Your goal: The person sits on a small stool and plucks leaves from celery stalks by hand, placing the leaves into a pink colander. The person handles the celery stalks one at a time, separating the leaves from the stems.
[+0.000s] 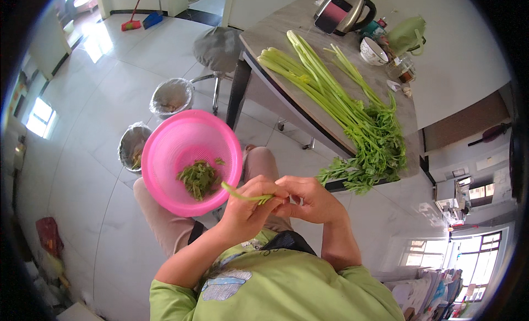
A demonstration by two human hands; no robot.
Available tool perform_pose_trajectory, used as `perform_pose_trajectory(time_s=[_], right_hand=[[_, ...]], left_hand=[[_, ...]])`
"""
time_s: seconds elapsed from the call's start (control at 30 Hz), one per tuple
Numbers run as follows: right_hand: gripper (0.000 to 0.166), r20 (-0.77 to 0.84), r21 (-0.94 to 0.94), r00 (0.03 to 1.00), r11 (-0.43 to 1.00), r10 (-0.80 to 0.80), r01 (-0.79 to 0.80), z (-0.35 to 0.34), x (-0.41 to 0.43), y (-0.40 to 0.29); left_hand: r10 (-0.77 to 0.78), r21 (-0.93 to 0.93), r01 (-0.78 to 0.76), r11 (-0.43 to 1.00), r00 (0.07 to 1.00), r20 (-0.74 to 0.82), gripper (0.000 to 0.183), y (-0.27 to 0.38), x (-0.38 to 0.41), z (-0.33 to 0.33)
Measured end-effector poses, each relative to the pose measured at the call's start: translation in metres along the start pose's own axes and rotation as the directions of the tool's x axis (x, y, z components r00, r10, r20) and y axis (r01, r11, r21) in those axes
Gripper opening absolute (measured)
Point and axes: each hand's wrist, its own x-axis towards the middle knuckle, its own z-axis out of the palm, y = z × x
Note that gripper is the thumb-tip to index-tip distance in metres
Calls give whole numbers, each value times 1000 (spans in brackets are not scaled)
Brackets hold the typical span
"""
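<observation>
My left hand (252, 205) is closed around a thin green celery stalk (244, 196), whose pale end sticks out over the rim of a pink plastic colander (151, 155). The fingertips of my right hand (310, 199) meet those of my left at the stalk's other end; what they pinch is hidden. Picked green leaves (199, 179) lie in the bottom of the colander, which rests at my lap. A bunch of leafy celery (326, 97) lies across the table to the right, its leaves hanging over the near edge.
Two lined bins (171, 97) (135, 147) stand on the floor beyond the colander. A covered stool (218, 49) is by the table (268, 39). On the table are an electric kettle (355, 15), a phone (333, 14), a patterned bowl (372, 52) and a green jug (406, 34).
</observation>
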Motion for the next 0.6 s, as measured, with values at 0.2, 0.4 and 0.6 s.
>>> perform_pose_trajectory(time_s=[0.2,0.4,0.6], right_hand=[[17,40,-144,974,963,-224,227,-9,6,-2],[14,-381,-128,876,956,-294,265,-66,6,-58],[32,-727,-2,528,771,-439,637,-175,31,-55]], left_hand=[[293,90,-293,952,956,15,38,10,-3,3],[217,-14,-217,976,976,11,80,13,-13,9],[127,-12,-127,992,991,-38,79,-6,-24,10]])
